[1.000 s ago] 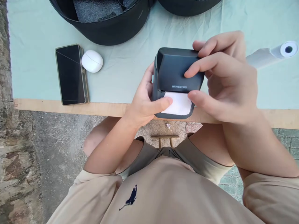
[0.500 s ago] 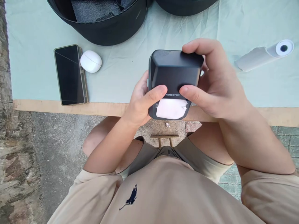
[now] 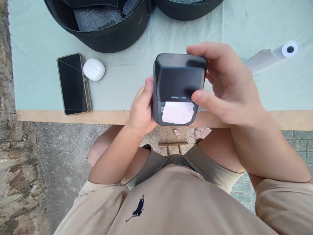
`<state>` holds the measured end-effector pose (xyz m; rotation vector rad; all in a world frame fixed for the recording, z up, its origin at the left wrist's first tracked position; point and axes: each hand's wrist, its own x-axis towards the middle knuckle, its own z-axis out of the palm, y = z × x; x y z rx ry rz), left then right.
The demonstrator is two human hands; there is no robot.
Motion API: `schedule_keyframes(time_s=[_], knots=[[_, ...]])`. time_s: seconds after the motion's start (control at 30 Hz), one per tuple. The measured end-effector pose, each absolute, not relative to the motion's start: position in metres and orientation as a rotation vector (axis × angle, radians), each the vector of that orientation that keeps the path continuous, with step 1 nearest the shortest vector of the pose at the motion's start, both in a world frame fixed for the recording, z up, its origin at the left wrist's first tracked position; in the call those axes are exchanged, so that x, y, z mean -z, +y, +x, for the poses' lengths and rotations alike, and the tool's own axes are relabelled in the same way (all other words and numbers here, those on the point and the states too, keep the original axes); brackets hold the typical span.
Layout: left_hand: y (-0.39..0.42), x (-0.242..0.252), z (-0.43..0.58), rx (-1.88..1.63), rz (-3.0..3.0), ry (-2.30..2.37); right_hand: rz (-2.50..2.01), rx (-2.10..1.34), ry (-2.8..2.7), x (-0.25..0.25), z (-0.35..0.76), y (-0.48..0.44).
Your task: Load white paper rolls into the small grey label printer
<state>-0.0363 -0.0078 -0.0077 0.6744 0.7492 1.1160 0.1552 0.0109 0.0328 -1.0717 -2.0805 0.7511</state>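
Note:
A small dark grey label printer (image 3: 179, 83) is held above the table's near edge, with a white strip of paper (image 3: 178, 113) showing at its front slot. My left hand (image 3: 141, 109) cups its left side, fingers wrapped round the body. My right hand (image 3: 226, 83) grips the right side, with the index finger curled over the top back corner and the thumb pressed on the front near the lid's lower edge. Both hands are closed on the printer.
On the pale green cloth (image 3: 39, 65) lie a black phone (image 3: 72, 84) and a white oval case (image 3: 94, 69) at the left. A paper roll (image 3: 271, 57) lies at the right. Black open bags (image 3: 105, 23) sit at the back. The wooden table edge (image 3: 61, 116) runs below.
My left thumb has come off the printer's front and moved to its side. The printer sits a little more upright, and my right thumb has slid to the lid's lower right.

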Motion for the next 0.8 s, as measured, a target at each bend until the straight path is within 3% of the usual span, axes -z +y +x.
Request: schedule_keyframes(time_s=[0.17,0.43,0.53,0.8], knots=[[-0.009,0.007,-0.035,-1.211,0.644,0.787,-0.914,-0.931,-2.088,-0.034,0.157,0.014],[-0.009,-0.006,-0.035,-1.101,0.648,0.679,-1.277,-0.524,-1.842,-0.06,0.145,0.005],[-0.01,-0.002,-0.036,-1.102,0.669,0.649,-1.454,-0.513,-1.716,-0.071,0.137,0.008],[-0.011,-0.001,-0.036,-1.092,0.626,0.626,-1.404,-0.514,-1.739,-0.071,0.132,0.012]])
